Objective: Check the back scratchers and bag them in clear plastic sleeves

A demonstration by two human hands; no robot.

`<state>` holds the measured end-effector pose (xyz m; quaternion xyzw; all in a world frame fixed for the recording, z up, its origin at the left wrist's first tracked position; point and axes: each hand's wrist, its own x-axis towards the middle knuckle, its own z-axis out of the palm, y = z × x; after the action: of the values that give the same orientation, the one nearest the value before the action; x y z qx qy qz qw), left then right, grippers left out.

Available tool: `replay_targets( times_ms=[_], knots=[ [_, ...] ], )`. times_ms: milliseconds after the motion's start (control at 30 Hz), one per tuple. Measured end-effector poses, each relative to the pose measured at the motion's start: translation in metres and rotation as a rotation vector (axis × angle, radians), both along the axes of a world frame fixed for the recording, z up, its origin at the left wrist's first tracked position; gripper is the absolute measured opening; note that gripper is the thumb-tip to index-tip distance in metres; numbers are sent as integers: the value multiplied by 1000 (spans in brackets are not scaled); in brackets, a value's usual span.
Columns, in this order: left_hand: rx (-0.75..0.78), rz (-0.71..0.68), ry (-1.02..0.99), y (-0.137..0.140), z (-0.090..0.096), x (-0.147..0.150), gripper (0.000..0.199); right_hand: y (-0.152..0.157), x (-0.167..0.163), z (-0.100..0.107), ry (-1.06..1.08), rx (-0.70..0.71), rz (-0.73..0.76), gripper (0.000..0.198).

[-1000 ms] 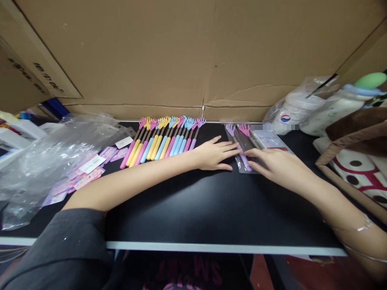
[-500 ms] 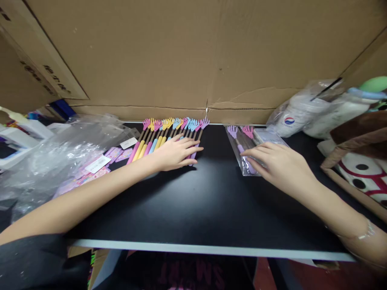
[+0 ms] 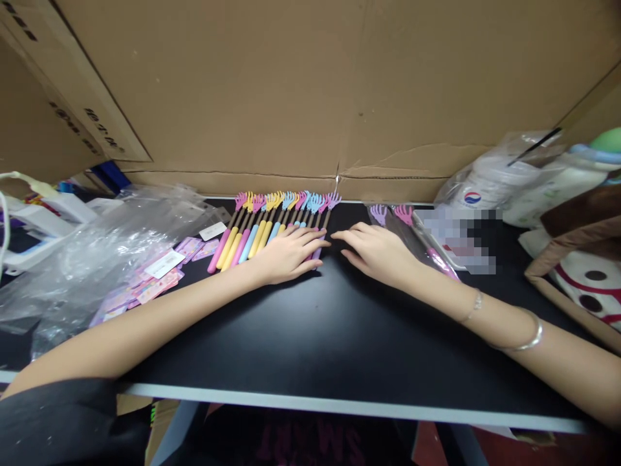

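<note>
- My left hand (image 3: 292, 255), just left of the middle of the frame, lies palm down over the right-hand handles of the row of claw-ended sticks (image 3: 234, 247); its fingers are spread and fairly straight, gripping nothing I can see. How firmly they press, I can't tell.
- My right hand (image 3: 376, 251), right of the middle, has its fingers slightly bent and the thumb apart from them, with nothing visible between. Its fingertips are near my left ones, just beside the row's right end.
- The row stands left of the middle, claws towards the cardboard (image 3: 310, 84), handles pink, yellow, blue and purple.
- Two more sticks, one with a purple claw (image 3: 379, 213), one with a pink claw (image 3: 403, 212), lie in clear plastic right of the middle, partly behind my right hand and forearm.
- Clear bags (image 3: 97, 252) and printed cards (image 3: 158, 286) are heaped on the black desk (image 3: 291, 349) at the left of the frame.
- A white cup (image 3: 499, 184) in clear plastic stands at the upper right.
</note>
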<state>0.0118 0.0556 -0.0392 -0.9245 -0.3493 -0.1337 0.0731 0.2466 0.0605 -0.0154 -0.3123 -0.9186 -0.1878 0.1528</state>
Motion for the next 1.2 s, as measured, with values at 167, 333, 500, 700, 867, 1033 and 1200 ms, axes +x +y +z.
replay_targets(
  times_ms=[167,333,500,700,867,1033,1200],
  knots=[
    [29,18,-64,-2,-1,0,45,-1,-7,-19,-11,-53,13,29],
    [76,37,-54,-3,-1,-1,45,-4,-7,-23,3,-67,-3,30],
    [98,-15,-10,-5,2,0,48,-5,-5,-21,46,-108,-48,31],
    [51,-88,23,-8,2,3,54,-3,-3,-23,86,-154,-32,41],
    [45,-93,33,-6,0,1,55,-1,-2,-26,96,-175,-22,45],
    [104,-136,104,-8,7,-2,59,-1,-1,-27,84,-167,-3,47],
    [195,-67,130,-9,29,-15,47,-3,0,-27,45,-154,-15,45]
  ],
)
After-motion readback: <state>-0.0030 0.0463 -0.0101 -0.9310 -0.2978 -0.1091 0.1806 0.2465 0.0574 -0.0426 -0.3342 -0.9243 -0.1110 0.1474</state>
